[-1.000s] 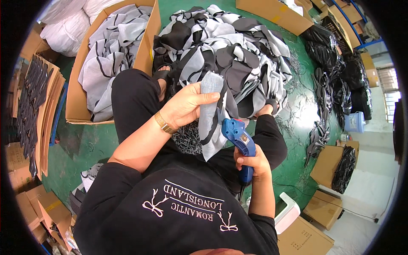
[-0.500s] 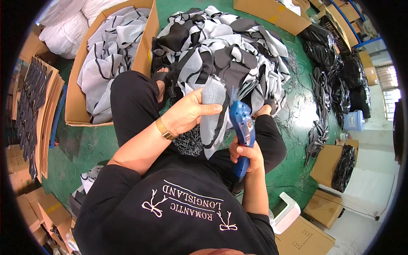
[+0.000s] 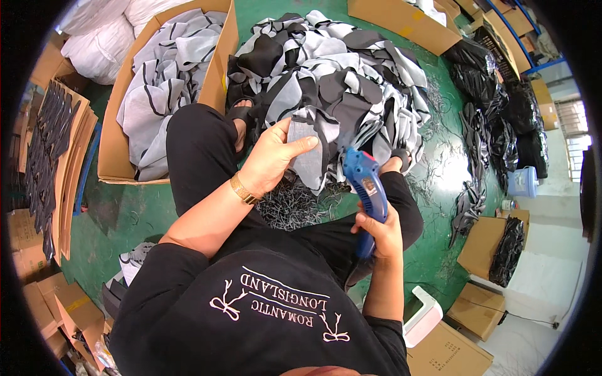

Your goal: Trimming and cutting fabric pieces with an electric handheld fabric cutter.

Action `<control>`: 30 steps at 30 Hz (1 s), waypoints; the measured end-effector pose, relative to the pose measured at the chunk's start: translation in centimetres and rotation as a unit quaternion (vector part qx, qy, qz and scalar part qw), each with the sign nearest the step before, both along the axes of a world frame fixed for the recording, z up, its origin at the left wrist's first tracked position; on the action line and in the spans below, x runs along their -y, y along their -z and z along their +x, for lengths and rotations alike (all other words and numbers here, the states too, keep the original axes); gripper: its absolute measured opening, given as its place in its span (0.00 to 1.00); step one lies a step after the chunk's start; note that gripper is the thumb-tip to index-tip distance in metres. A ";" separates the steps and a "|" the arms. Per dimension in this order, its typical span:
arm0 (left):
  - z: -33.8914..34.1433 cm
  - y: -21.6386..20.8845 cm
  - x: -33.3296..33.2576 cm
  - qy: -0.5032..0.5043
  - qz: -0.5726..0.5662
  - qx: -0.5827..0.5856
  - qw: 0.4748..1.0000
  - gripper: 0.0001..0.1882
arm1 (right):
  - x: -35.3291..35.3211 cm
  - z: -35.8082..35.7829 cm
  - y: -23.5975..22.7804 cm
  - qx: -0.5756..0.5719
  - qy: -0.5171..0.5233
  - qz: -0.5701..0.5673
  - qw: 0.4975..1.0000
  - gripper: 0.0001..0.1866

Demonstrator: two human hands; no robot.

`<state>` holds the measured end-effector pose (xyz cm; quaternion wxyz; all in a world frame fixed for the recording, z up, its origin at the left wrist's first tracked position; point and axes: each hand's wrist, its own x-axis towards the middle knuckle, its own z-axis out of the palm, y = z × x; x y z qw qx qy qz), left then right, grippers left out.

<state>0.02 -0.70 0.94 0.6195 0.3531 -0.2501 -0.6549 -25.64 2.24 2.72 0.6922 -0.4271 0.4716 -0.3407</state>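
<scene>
Between the thumb and fingers of my left hand (image 3: 268, 158) is a grey fabric piece (image 3: 307, 164) with a dark edge, hanging over the floor in front of me. My right hand (image 3: 384, 230) wraps round the handle of blue electric scissors (image 3: 369, 191). Their blades point away from me, to the right of the fabric piece and apart from it; the blade tips are blurred. Just beyond both hands lies a big heap of grey and black fabric pieces (image 3: 351, 91). Thin dark and pale trimmings (image 3: 285, 210) gather on the floor beneath my left hand.
A large cardboard box (image 3: 108, 147) full of grey fabric stands at the left, beside my knee. Black plastic bags (image 3: 480, 88) line the right side, with a strip of dark fabric (image 3: 470, 188) near them. A white plastic object (image 3: 423, 316) stands by my right elbow.
The scissors have moved right and slightly nearer to me, away from the fabric piece. That piece now hangs shorter, its top folded over, and more trimmings show below it.
</scene>
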 end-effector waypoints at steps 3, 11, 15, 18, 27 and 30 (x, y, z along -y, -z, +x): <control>-0.2 0.1 -0.1 0.019 0.001 0.012 1.000 0.15 | -0.6 -0.2 -0.2 -0.037 -0.028 -0.013 0.999 0.21; -0.5 -0.3 -0.8 0.011 -0.022 0.103 0.994 0.14 | -0.9 -0.1 -1.2 -0.163 -0.053 -0.031 0.985 0.19; -0.4 -0.4 -1.1 0.019 -0.031 0.137 0.990 0.14 | -0.8 0.0 -1.2 -0.154 -0.057 -0.027 0.986 0.19; 0.1 -0.6 -1.3 0.045 -0.034 0.180 0.982 0.16 | -0.7 0.0 -1.5 -0.135 -0.057 -0.020 0.989 0.19; 2.3 -1.8 -1.3 0.167 -0.077 0.317 0.931 0.13 | 0.3 -0.9 -1.5 -0.133 -0.113 0.021 0.984 0.20; 2.7 -2.8 -1.2 0.207 -0.080 0.342 0.913 0.13 | 0.5 -1.2 -1.5 -0.133 -0.132 0.023 0.982 0.20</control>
